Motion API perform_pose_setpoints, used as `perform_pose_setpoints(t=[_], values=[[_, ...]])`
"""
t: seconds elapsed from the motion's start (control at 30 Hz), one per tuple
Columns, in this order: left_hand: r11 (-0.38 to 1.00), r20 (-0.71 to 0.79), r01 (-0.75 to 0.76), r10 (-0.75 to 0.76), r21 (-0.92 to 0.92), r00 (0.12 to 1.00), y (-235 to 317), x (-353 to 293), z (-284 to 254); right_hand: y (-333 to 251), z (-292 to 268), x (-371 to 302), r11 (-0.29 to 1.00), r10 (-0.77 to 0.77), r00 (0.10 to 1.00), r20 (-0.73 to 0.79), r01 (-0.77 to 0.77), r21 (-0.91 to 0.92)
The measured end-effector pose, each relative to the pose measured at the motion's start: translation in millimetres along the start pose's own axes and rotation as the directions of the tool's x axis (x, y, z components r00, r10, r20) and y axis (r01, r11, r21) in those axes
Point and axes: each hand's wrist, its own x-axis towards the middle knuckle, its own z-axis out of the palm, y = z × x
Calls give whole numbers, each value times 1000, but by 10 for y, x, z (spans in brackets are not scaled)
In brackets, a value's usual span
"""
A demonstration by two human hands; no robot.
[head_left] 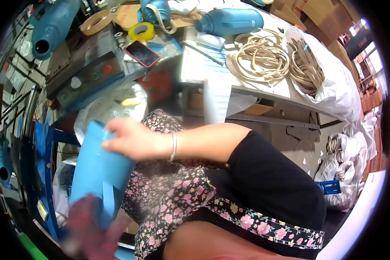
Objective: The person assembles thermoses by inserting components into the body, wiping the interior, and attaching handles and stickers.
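Note:
A light blue plastic thermos flask casing (97, 167) with a side handle is held at a slant in front of my body. My right hand (128, 138), bare with a bracelet at the wrist, grips its upper end, thumb and fingers curled on the blue wall. At the lower end, beside the handle, is my left hand (93, 227) in a dark red glove. It overlaps the casing, but motion smears its fingers, so their grip is unclear. A whitish plastic bag (110, 102) lies behind the casing.
A metal control box (86, 71) carries a phone (142, 54) and yellow tape (141, 31). More blue casings (232, 21) lie around. On the white table (195, 65) sit coiled beige strips (264, 58) and a white sack (333, 82). A blue metal frame (45, 173) stands left.

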Motion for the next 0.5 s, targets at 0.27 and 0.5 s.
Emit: perform_pose_setpoints(t=[0.27, 0.5], values=[[952, 112, 253, -237, -172, 965, -78, 285, 588, 193, -1798, -545, 795, -272, 927, -259, 64, -603], [660, 380, 517, -356, -545, 854, 126, 376, 594, 676, -3559, -1060, 172, -461, 792, -400, -362, -916]])
